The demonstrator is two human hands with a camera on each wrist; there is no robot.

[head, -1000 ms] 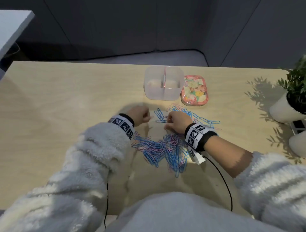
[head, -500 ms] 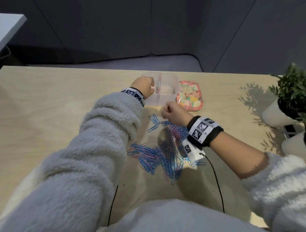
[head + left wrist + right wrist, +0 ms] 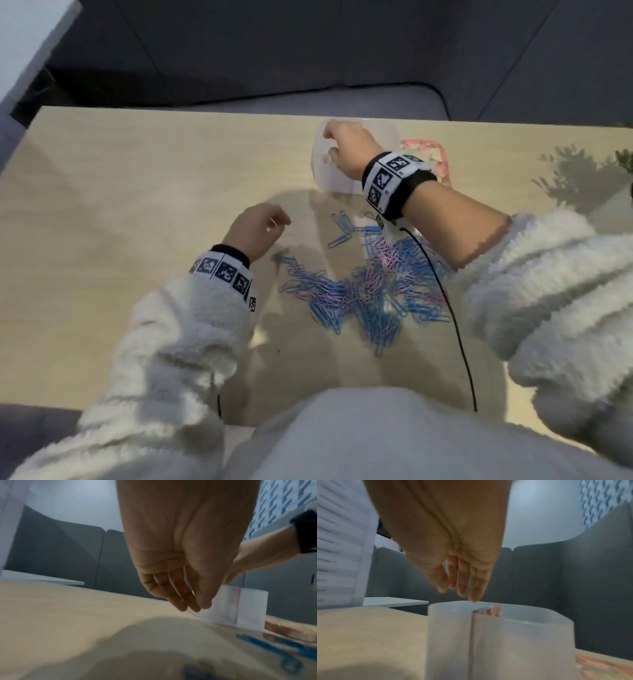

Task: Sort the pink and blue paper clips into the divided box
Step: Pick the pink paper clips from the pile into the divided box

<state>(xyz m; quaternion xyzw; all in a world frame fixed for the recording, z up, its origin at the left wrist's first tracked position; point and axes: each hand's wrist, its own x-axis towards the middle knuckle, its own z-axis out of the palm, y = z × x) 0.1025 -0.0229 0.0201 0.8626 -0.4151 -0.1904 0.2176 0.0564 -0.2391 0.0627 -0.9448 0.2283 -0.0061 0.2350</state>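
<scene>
A translucent plastic divided box (image 3: 320, 171) stands toward the far edge of the pale wooden table (image 3: 102, 212), with a flat floral-patterned tin lid (image 3: 433, 157) just beside it on the right. A heap of pink and blue wire paper clips (image 3: 370, 287) lies nearer the person, in front of the box. The right hand (image 3: 346, 147) hangs over the box (its fingers (image 3: 476, 588) above the left compartment). The left hand (image 3: 255, 229) is above the table, left of the heap.
</scene>
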